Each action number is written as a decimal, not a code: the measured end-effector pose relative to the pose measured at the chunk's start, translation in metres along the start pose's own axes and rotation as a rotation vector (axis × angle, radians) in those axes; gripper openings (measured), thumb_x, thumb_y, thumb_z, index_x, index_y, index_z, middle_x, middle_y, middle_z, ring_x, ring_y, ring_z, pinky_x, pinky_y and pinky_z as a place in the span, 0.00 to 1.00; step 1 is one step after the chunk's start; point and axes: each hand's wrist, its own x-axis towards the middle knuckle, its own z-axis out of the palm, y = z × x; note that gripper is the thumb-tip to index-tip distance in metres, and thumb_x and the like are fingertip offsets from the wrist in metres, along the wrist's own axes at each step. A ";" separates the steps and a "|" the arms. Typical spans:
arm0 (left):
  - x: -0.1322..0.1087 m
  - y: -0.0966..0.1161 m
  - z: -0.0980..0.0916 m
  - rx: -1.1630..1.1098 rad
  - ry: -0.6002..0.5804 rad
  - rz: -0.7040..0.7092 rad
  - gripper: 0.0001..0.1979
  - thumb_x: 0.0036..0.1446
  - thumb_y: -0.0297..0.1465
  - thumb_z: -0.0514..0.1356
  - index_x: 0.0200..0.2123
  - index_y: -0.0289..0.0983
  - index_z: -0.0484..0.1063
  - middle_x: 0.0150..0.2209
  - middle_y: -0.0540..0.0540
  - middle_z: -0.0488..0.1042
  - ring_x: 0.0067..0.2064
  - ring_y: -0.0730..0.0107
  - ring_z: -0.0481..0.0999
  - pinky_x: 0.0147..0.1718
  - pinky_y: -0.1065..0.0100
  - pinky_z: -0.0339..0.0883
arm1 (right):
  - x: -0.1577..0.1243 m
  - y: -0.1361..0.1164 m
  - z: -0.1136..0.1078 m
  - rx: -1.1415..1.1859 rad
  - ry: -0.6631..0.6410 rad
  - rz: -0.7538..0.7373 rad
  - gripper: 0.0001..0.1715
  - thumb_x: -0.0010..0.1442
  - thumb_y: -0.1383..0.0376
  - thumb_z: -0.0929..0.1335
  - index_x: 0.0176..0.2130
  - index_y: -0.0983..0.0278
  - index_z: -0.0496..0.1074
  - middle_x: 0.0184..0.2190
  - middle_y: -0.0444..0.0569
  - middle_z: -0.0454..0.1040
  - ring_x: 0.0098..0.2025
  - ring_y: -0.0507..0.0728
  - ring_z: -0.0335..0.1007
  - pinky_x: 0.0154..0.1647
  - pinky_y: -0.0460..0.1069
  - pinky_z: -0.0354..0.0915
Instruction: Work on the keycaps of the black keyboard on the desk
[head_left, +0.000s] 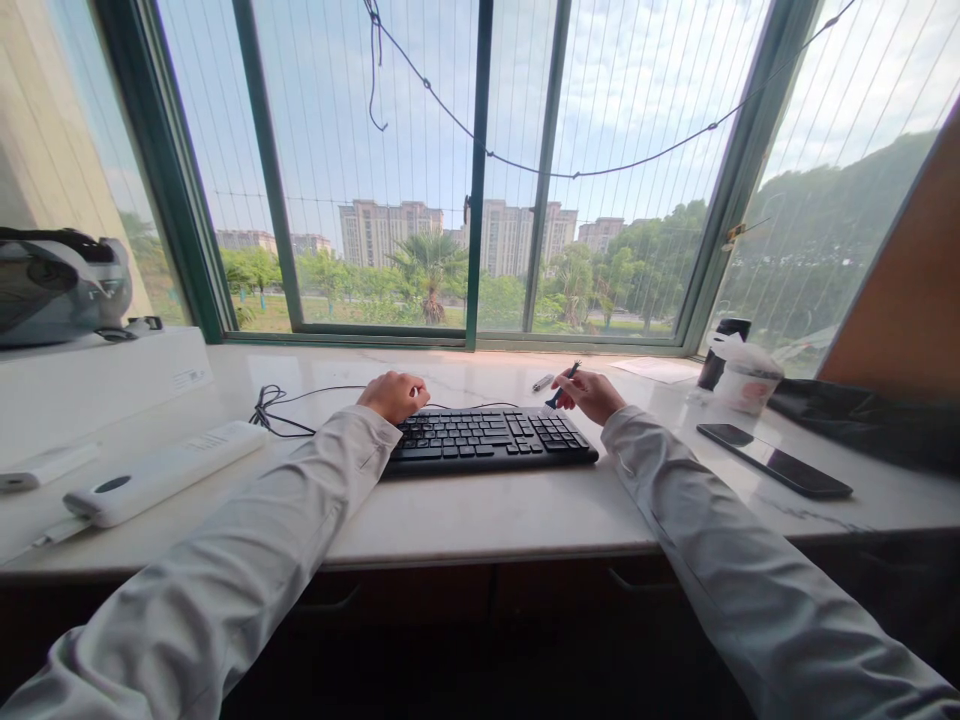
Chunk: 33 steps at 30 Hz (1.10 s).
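Observation:
A black keyboard point(491, 436) lies flat on the white marbled countertop. My left hand point(394, 397) is closed at its far left corner, with curled fingers partly hidden, and seems to grip that edge. Between the fingers of my right hand point(592, 395) is a small black brush point(564, 385), tilted, its bristle end low over the far right part of the keys. I cannot tell whether the bristles touch them. Just behind the brush lies a short silver cylindrical piece point(542, 383).
A coiled black cable point(274, 412) lies left of the keyboard. Farther left are a long white device point(169, 470) and a white box point(97, 380). On the right are a phone point(776, 460), a plastic cup point(746, 380) and a dark bag point(862, 420). Windows stand behind.

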 end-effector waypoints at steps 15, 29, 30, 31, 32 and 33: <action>0.000 -0.002 0.001 -0.009 -0.004 -0.005 0.17 0.51 0.40 0.51 0.34 0.45 0.79 0.33 0.47 0.79 0.37 0.60 0.75 0.35 0.67 0.64 | 0.000 -0.002 0.006 0.107 -0.142 -0.032 0.31 0.59 0.42 0.61 0.34 0.67 0.72 0.27 0.52 0.78 0.26 0.52 0.71 0.31 0.49 0.68; 0.002 -0.004 0.004 -0.007 0.000 0.004 0.17 0.51 0.40 0.51 0.34 0.45 0.79 0.33 0.47 0.79 0.36 0.61 0.74 0.34 0.67 0.63 | -0.002 -0.004 0.004 0.005 -0.236 -0.017 0.30 0.59 0.42 0.60 0.32 0.66 0.71 0.27 0.51 0.78 0.27 0.52 0.70 0.32 0.48 0.66; 0.002 -0.004 0.003 -0.007 -0.001 0.004 0.17 0.51 0.40 0.51 0.34 0.46 0.79 0.33 0.47 0.79 0.36 0.61 0.74 0.34 0.67 0.63 | -0.002 -0.005 0.003 -0.018 -0.230 -0.016 0.29 0.60 0.44 0.60 0.32 0.65 0.71 0.27 0.51 0.78 0.27 0.52 0.70 0.32 0.48 0.66; 0.002 -0.004 0.003 -0.008 -0.002 0.004 0.17 0.51 0.40 0.51 0.34 0.46 0.79 0.33 0.47 0.79 0.36 0.61 0.74 0.34 0.67 0.63 | -0.003 -0.007 0.002 -0.040 -0.224 -0.016 0.28 0.61 0.45 0.60 0.31 0.65 0.70 0.26 0.50 0.77 0.26 0.52 0.70 0.31 0.48 0.66; 0.002 -0.004 0.003 -0.009 -0.003 0.003 0.17 0.51 0.40 0.51 0.34 0.45 0.79 0.33 0.47 0.79 0.36 0.61 0.74 0.34 0.67 0.63 | -0.003 -0.008 0.001 -0.060 -0.217 -0.015 0.27 0.62 0.47 0.59 0.31 0.65 0.70 0.26 0.50 0.77 0.26 0.52 0.69 0.31 0.48 0.66; 0.002 -0.004 0.003 -0.010 -0.003 0.004 0.17 0.51 0.40 0.51 0.34 0.45 0.79 0.33 0.47 0.79 0.36 0.61 0.74 0.34 0.67 0.63 | -0.003 -0.009 0.000 -0.077 -0.210 -0.013 0.26 0.62 0.48 0.59 0.30 0.65 0.70 0.25 0.50 0.77 0.26 0.52 0.69 0.31 0.48 0.65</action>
